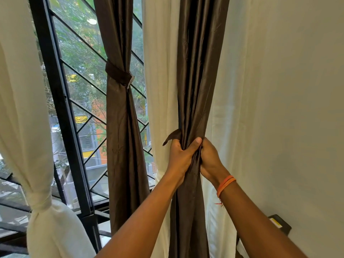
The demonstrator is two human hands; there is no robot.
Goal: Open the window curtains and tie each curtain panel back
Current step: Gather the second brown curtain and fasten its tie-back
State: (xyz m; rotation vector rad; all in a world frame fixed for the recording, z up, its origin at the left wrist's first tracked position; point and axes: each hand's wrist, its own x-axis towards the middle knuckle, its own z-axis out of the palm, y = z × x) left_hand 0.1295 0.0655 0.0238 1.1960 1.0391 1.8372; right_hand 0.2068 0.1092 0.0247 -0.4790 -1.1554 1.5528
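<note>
Both forearms reached up and forward from the bottom of the view, converging on 1 gathered brown curtain panel (195, 81) right of centre. The left hand (181, 157) came in from the lower left with its back toward the camera, and the right hand (209, 159) came in from the lower right, an orange wristband (225, 185) around its wrist.

The brown panel hung straight down in front of a cream sheer curtain (160, 71) and was squeezed into a narrow bunch exactly where the 2 hands met; below them it widened again and ran out of the bottom of the view. A brown tieback strip (172, 136) curved out from behind the bunch on its left side, its pointed end hanging free just above and beside the left hand.

The left hand was curled around the bunched fabric, thumb laid across the front with its tip pointing right. Whether its fingers also pinched the tieback strip could not be told. The right hand was wrapped around the bunch from the opposite side, its fingers hidden behind the folds. The 2 hands touched, or nearly touched, across the fabric.

To the left, a second brown panel (121, 127) hung against the black window grille (63, 108), already cinched by its own band (117, 74). At the far left, a cream curtain (37, 164) was knotted low down. A pale wall (297, 90) filled the right side.
</note>
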